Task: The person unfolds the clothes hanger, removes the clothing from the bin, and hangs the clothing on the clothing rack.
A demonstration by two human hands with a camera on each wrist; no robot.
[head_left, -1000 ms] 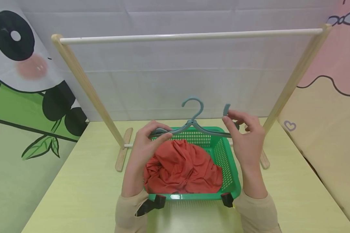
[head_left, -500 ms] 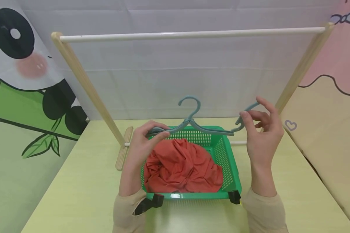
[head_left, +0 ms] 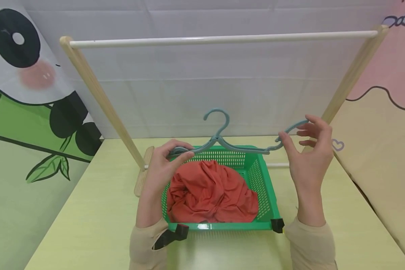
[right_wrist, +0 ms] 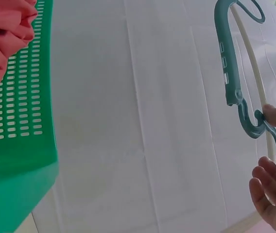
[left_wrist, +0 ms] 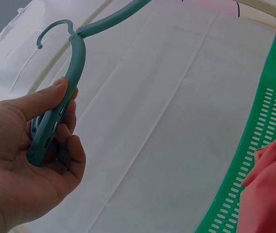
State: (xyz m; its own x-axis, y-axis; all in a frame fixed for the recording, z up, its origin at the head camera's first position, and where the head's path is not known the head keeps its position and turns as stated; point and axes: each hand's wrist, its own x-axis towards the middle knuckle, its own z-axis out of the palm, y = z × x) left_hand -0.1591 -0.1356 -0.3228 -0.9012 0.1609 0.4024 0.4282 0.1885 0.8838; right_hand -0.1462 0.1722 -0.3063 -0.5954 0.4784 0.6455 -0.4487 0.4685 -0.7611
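Left hand (head_left: pixel 165 163): folding hanger's (head_left: pixel 222 144) folded arm gripped.
Right hand (head_left: pixel 308 153): unfolded end pinched.
Red garment (head_left: pixel 210 193): in green basket (head_left: pixel 266 187), not yet hung.

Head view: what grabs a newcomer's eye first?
The red cloth heaped in the green basket at table centre stands out most. Just above it, both hands hold a grey-blue hanger: the left hand grips one end, the right hand pinches the folding tip at the other. Behind them a wooden rack with a bare white rail spans the table.
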